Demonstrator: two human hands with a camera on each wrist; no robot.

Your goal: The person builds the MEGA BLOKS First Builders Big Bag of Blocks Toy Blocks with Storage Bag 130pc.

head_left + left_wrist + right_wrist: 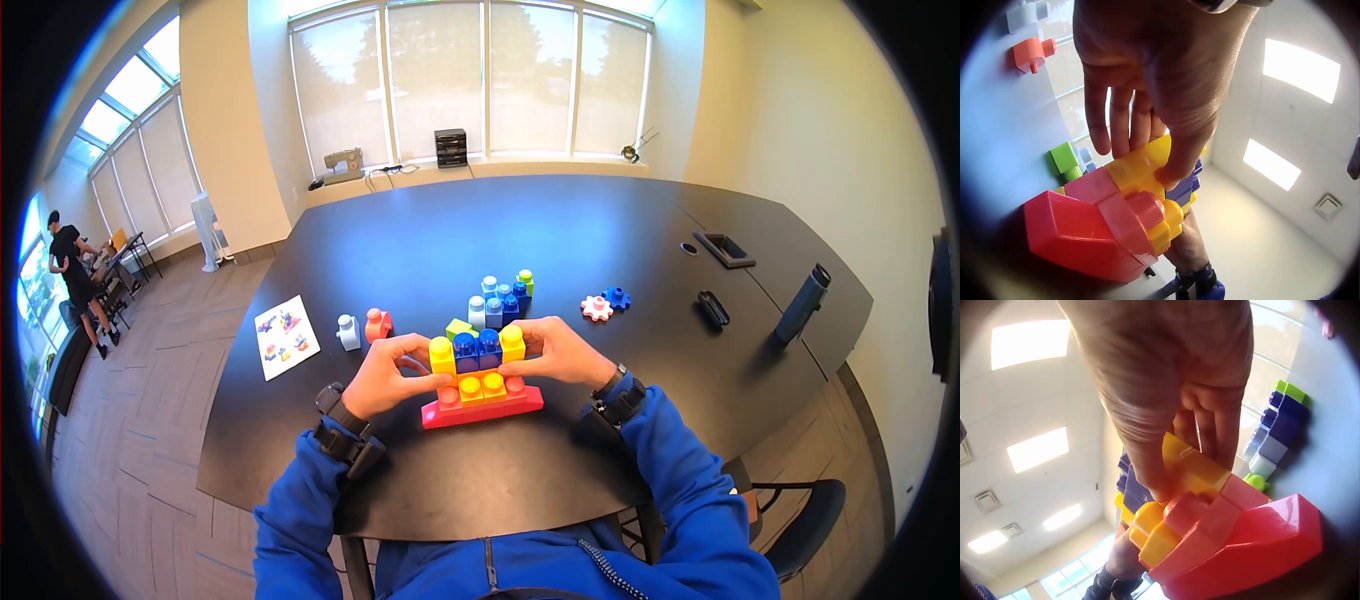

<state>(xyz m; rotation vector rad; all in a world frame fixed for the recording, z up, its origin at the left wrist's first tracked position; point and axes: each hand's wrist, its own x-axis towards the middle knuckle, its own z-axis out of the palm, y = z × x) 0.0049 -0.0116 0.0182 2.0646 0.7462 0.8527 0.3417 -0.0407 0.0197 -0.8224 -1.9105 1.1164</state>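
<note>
A toy building-block build stands in front of me, with a long red base block (482, 411) sloped at its ends. Yellow and pink-red blocks are on the base. Above them sit two dark blue blocks (477, 352) between a left yellow block (442, 355) and a right yellow block (512, 343). My left hand (385, 378) pinches the left yellow block, thumb on the near face and fingers behind. On the other end, my right hand (562, 358) pinches the right yellow block the same way. In the left wrist view its thumb presses the yellow block (1141, 167).
Behind the build are several stacked blue blocks (497, 303) and a green block (459, 328). A pale blue block (348, 332), a coral block (378, 325) and a picture sheet (288, 337) lie left. Gears (597, 309), a black case (712, 311) and a bottle (804, 304) are right.
</note>
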